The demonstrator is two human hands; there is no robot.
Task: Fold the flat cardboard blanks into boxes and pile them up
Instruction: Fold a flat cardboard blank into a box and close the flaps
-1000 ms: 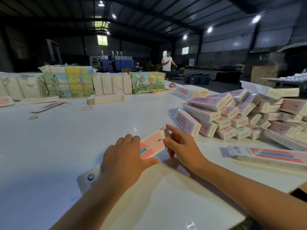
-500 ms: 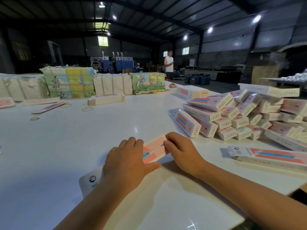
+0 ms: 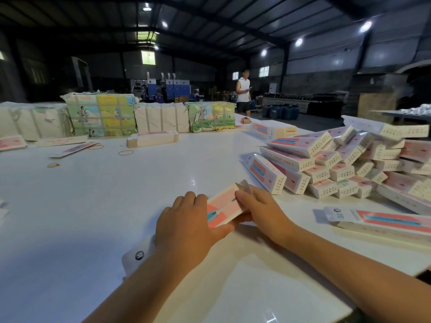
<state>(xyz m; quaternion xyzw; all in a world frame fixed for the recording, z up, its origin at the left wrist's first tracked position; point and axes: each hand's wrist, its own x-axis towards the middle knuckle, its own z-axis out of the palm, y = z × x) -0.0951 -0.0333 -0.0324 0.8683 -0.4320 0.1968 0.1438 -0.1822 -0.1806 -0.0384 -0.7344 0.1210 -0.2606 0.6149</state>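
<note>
A long pink and white cardboard blank (image 3: 222, 206) lies slanted on the white table (image 3: 116, 206) in front of me. My left hand (image 3: 186, 227) holds its middle, fingers over the top and thumb along the near side. My right hand (image 3: 261, 210) grips the far end, where a small flap (image 3: 245, 185) sticks up at my fingertips. The blank's white near end (image 3: 137, 256) shows beside my left wrist. A pile of folded pink boxes (image 3: 338, 159) spreads over the right side of the table. One more long blank (image 3: 382, 221) lies flat at the right.
Wrapped bundles (image 3: 100, 115) line the table's far edge, with a stack of blanks (image 3: 152, 139) and loose rubber bands (image 3: 126, 152) before them. A person (image 3: 243, 93) stands beyond the table. The table's near right edge (image 3: 349, 306) is close to my right forearm.
Both hands drew the blank slightly nearer and closed on it. My right hand moved from the far end's edge onto the end itself, and a flap now stands up there.
</note>
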